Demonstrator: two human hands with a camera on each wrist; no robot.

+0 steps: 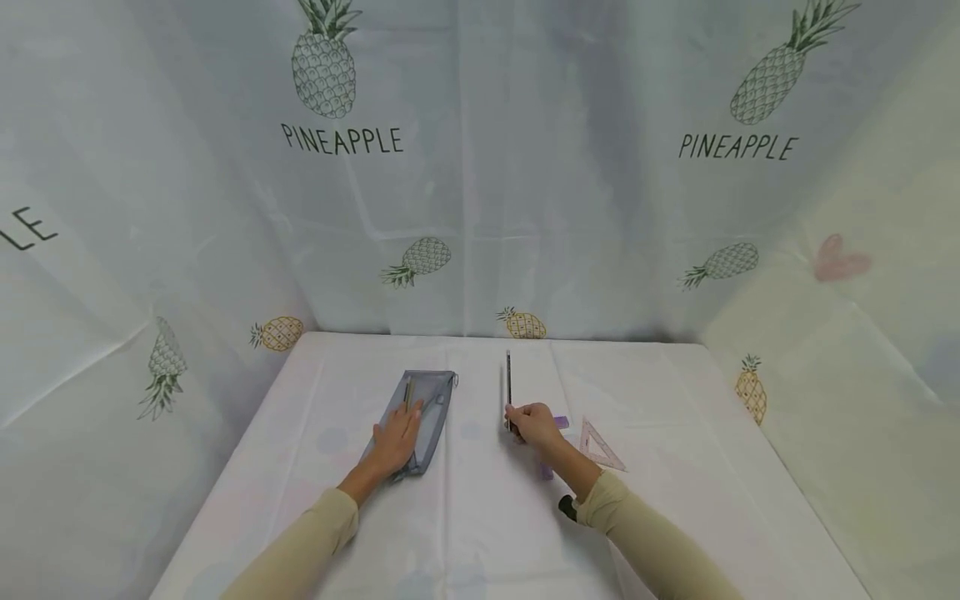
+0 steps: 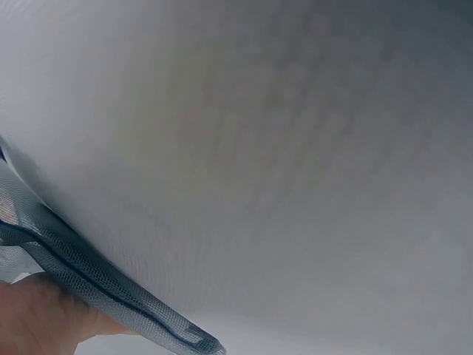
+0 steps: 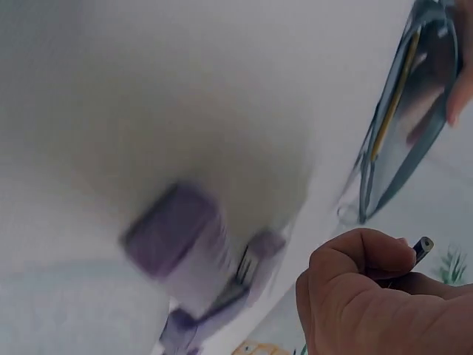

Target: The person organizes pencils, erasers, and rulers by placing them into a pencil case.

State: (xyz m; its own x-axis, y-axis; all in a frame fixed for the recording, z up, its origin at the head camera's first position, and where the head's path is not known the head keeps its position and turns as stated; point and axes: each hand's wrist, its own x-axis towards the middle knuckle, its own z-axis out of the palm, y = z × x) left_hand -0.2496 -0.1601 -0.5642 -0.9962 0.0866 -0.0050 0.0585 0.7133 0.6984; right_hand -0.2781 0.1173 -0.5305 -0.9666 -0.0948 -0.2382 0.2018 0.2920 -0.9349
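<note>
My left hand (image 1: 397,439) rests flat on a grey-blue mesh pencil pouch (image 1: 431,433), its fingers stretched along the top. Through the mesh shows a gold pencil (image 3: 395,96). In the left wrist view, the pouch's dark seamed edge (image 2: 111,285) runs past the hand (image 2: 37,318). My right hand (image 1: 534,423) pinches a dark pencil (image 1: 508,375) near its lower end. The pencil's long part points to the far side of the table. One tip of it sticks out past the fingers in the right wrist view, where the hand (image 3: 369,296) looks large.
Beside the right hand lie a purple item (image 1: 561,422) and, under the forearm, another purple piece (image 1: 546,472). A pink triangular set square (image 1: 602,450) lies right of them. By the right sleeve is a black object (image 1: 567,507). Pineapple-print curtains (image 1: 525,208) surround the table.
</note>
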